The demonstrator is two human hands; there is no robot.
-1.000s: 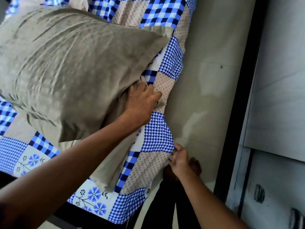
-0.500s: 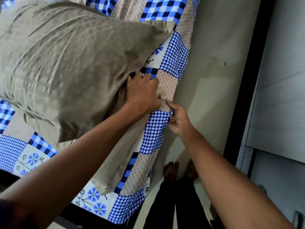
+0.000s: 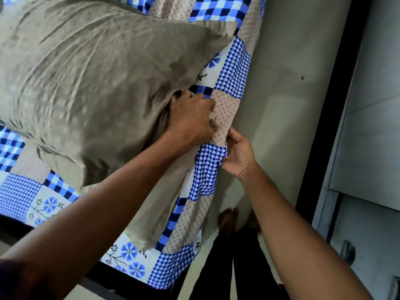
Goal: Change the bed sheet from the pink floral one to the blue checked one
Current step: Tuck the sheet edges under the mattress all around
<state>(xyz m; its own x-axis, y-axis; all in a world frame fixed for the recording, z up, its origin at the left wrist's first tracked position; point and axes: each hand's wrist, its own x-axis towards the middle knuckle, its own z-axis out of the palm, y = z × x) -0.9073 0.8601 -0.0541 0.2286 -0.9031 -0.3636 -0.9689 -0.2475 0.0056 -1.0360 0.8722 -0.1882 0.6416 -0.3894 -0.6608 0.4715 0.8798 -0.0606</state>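
The blue checked sheet (image 3: 229, 68), a patchwork of blue check, dotted beige and blue flower squares, covers the bed and hangs over its right edge. A large olive-beige pillow (image 3: 91, 83) lies on it, tilted up on its right side. My left hand (image 3: 192, 118) is at the pillow's lifted edge, fingers curled against the pillow and the sheet beneath. My right hand (image 3: 238, 155) pinches the hanging edge of the sheet at the bed's side, just below my left hand. No pink floral sheet is in view.
A beige tiled floor (image 3: 287, 109) runs along the bed's right side, where my bare feet (image 3: 229, 219) and dark trousers stand. A dark door frame (image 3: 329, 118) and grey cabinet panels (image 3: 372, 131) stand at the right. The bed's dark frame (image 3: 112, 280) shows at the bottom.
My right hand rose from low on the bed's side, near my feet, to the sheet edge just below my left hand. My left hand stayed at the pillow's edge.
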